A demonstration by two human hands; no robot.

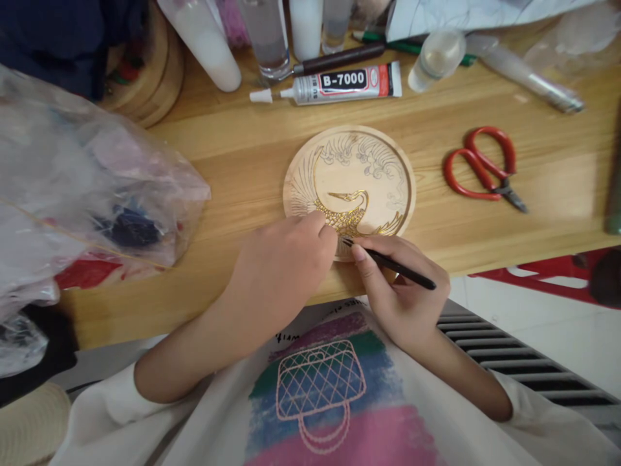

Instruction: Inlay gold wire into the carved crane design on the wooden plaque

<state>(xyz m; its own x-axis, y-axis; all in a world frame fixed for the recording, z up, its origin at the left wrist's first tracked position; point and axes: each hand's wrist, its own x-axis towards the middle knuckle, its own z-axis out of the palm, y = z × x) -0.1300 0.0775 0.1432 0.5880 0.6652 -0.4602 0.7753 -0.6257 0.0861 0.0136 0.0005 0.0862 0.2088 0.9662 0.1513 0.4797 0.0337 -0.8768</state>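
A round wooden plate [388, 194] with a raised rim lies at the table's near edge. On it is a crane outlined in gold wire [347, 217], with drawn wave and feather lines around it. My right hand [407, 285] is closed round black tweezers [400, 266], whose tips reach down to the plate's near part, below the crane's body. My left hand [291, 265] rests over the plate's lower left, its fingers curled together close to the tweezer tips. Whatever those fingers pinch is hidden behind the hand.
Red-handled scissors [482, 165] lie right of the plate. Behind it are a B-7000 glue tube [339, 85], a dark-handled tool [339, 58], a small clear cup [436, 58] and several bottles [266, 35]. Plastic bags [97, 175] cover the left side. The table edge runs beneath my wrists.
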